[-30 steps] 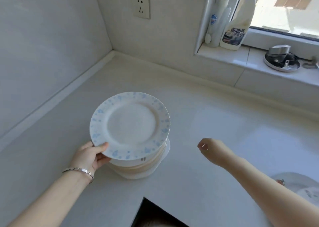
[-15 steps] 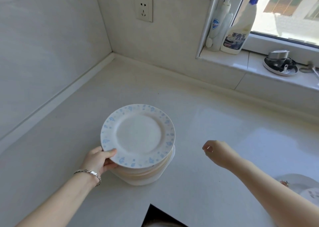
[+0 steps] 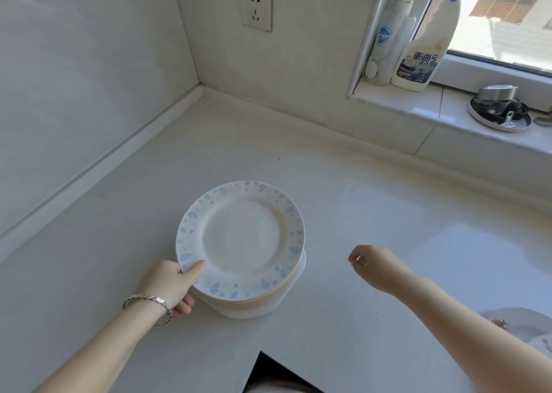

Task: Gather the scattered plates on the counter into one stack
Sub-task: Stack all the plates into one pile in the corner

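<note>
Left hand (image 3: pixel 170 285) pinches the rim of a blue-flecked plate (image 3: pixel 242 240) atop the stack (image 3: pixel 257 307) on the counter (image 3: pixel 358 183), right hand (image 3: pixel 370 264) hovering loosely curled, empty

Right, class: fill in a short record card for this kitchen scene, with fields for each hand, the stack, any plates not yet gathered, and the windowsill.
Left hand: grips the near-left rim of the blue-flecked plate, thumb on top
Right hand: over the counter, fingers loosely curled, holding nothing
Stack: several plates under the blue-flecked one, which overhangs to the left
Ungathered plates: lower right edge, partly behind the right forearm
Windowsill: pump bottle, spray bottle, round dish of metal items
</note>
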A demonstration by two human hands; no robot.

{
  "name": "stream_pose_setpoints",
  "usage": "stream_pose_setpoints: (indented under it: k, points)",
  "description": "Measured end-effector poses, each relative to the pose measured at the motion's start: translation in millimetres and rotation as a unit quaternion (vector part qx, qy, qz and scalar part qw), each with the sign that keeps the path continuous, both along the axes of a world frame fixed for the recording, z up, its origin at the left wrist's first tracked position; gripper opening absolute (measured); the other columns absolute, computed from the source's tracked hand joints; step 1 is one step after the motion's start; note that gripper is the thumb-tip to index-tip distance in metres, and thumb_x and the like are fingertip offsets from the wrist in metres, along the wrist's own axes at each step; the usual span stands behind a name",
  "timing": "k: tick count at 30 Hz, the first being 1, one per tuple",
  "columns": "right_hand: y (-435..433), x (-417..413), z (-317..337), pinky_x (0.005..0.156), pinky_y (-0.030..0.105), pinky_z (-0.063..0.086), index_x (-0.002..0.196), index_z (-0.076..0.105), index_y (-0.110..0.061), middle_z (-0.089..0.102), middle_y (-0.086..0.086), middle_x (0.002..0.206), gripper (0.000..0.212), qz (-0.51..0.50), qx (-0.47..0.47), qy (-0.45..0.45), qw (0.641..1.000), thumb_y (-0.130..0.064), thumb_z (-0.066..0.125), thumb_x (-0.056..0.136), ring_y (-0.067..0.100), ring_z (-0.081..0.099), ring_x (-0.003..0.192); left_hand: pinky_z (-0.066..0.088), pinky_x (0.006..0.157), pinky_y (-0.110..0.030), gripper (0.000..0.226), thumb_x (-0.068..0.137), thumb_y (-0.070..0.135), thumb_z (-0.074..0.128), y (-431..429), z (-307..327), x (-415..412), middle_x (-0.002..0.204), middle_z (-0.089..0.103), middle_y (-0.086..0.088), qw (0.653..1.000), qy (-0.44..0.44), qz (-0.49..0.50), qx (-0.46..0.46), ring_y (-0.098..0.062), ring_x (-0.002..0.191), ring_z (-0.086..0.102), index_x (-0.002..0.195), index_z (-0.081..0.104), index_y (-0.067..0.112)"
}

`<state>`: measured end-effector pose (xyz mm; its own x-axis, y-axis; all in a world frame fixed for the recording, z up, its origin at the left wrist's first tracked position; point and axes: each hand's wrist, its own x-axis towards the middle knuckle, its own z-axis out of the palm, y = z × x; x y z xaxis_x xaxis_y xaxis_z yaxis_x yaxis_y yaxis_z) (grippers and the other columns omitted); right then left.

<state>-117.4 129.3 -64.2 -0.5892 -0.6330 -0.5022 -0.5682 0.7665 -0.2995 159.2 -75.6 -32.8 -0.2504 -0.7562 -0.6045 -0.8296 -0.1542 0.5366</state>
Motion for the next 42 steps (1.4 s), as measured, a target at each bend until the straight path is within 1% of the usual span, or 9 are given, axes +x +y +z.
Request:
stream_pose_setpoints:
  k: [9,13,16,19,24,28,35,39,42]
  points:
    - [4,8,-9,0.078,0.029,0.051,0.113,0.061,-0.018,0.065,0.003,0.114,0.028,0.000,0.010,-0.012,1.000,-0.021,0.042,0.093,0.018,0.058,0.082,0.046,0.059,-0.030,0.050,0.092,0.051,0.037,-8,-6,1,0.062,0.063,-0.008,0.976,-0.113,-0.094,-0.158,-0.028,0.062,0.066,0.066,0.053,0.012]
    - [15,10,-11,0.079,0.030,0.051,0.110,0.062,-0.020,0.065,0.002,0.112,0.027,-0.020,0.025,-0.023,0.999,-0.022,0.042,0.093,0.022,0.064,0.092,0.037,0.065,-0.026,0.050,0.094,0.051,0.029,-3,12,-11,0.092,0.068,-0.008,0.898,-0.271,-0.209,-0.275,-0.029,0.088,0.064,0.098,0.062,0.014]
    - [31,6,-9,0.080,0.030,0.052,0.108,0.062,-0.021,0.066,0.001,0.110,0.026,-0.044,0.022,-0.020,0.999,-0.022,0.042,0.092,0.022,0.063,0.090,0.034,0.063,-0.025,0.035,0.094,0.041,0.039,8,34,-39,0.089,0.070,-0.009,0.873,-0.224,-0.258,-0.347,-0.031,0.088,0.065,0.079,0.059,0.017]
    - [56,-1,-4,0.079,0.029,0.051,0.108,0.062,-0.020,0.067,0.002,0.110,0.025,-0.063,0.021,-0.017,0.998,-0.022,0.043,0.092,0.020,0.058,0.083,0.029,0.054,-0.028,0.043,0.091,0.034,0.050,36,40,-79,0.052,0.046,0.000,0.918,-0.030,-0.280,-0.278,-0.026,0.058,0.045,0.053,0.035,0.018]
    - [124,-26,11,0.079,0.028,0.048,0.108,0.063,-0.019,0.068,0.000,0.108,0.025,-0.120,0.010,0.002,0.993,-0.020,0.044,0.092,0.019,0.058,0.085,0.040,0.064,-0.029,0.024,0.090,0.030,0.051,123,24,-168,0.057,0.049,0.007,0.911,0.105,-0.374,-0.140,-0.020,0.061,0.051,0.068,0.042,0.025]
    - [207,-52,24,0.078,0.029,0.045,0.100,0.064,-0.022,0.065,0.000,0.092,0.021,-0.178,-0.004,0.023,0.984,-0.019,0.044,0.092,0.019,0.058,0.088,0.050,0.073,-0.031,0.008,0.089,0.025,0.048,209,1,-224,0.068,0.059,0.002,0.893,0.098,-0.438,-0.030,-0.022,0.069,0.060,0.083,0.048,0.019]
    - [359,-86,26,0.078,0.028,0.047,0.109,0.065,-0.014,0.068,0.005,0.108,0.026,-0.280,0.004,0.029,0.960,-0.017,0.045,0.091,0.020,0.058,0.088,0.042,0.072,-0.026,0.013,0.085,0.016,0.047,362,-56,-285,0.091,0.061,-0.012,0.871,0.002,-0.485,0.082,-0.027,0.081,0.059,0.078,0.055,0.024]
    - [419,-98,19,0.080,0.030,0.049,0.106,0.067,-0.015,0.070,0.004,0.105,0.026,-0.306,0.015,0.016,0.952,-0.018,0.047,0.090,0.021,0.064,0.094,0.044,0.093,-0.029,0.011,0.086,0.016,0.054,417,-71,-311,0.109,0.057,-0.012,0.919,-0.003,-0.385,0.084,-0.027,0.107,0.057,0.096,0.055,0.014]
    - [451,-106,14,0.075,0.028,0.047,0.105,0.067,-0.014,0.071,0.003,0.097,0.025,-0.320,0.016,0.006,0.947,-0.017,0.048,0.089,0.018,0.061,0.083,0.047,0.084,-0.031,0.036,0.083,0.013,0.058,439,-79,-322,0.107,0.062,-0.019,0.951,-0.007,-0.292,0.103,-0.031,0.106,0.060,0.116,0.053,-0.001]
